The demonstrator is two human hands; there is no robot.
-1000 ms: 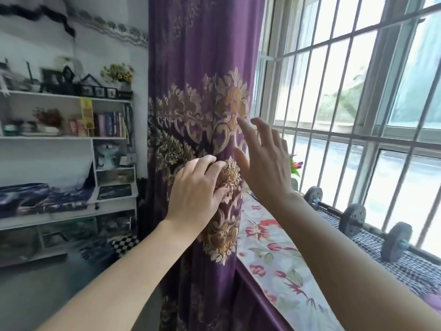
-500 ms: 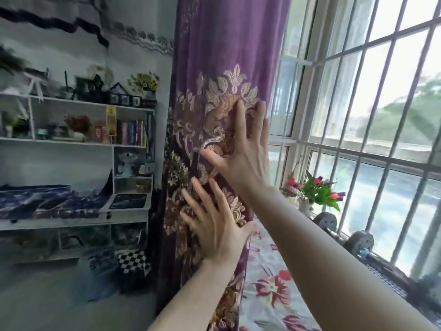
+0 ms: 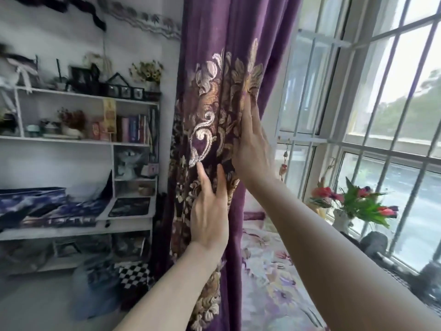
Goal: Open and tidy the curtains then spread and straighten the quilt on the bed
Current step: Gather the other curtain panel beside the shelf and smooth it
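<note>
Both hands (image 3: 210,211) flat on curtain (image 3: 214,56).

Both bare forearms reach forward, left hand (image 3: 210,211) flat with fingers spread upward, right hand (image 3: 253,149) higher, fingers extended together.

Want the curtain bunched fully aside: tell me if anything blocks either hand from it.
Nothing visible does. The left hand and right hand both lie flat on the curtain, fingers spread.
</note>
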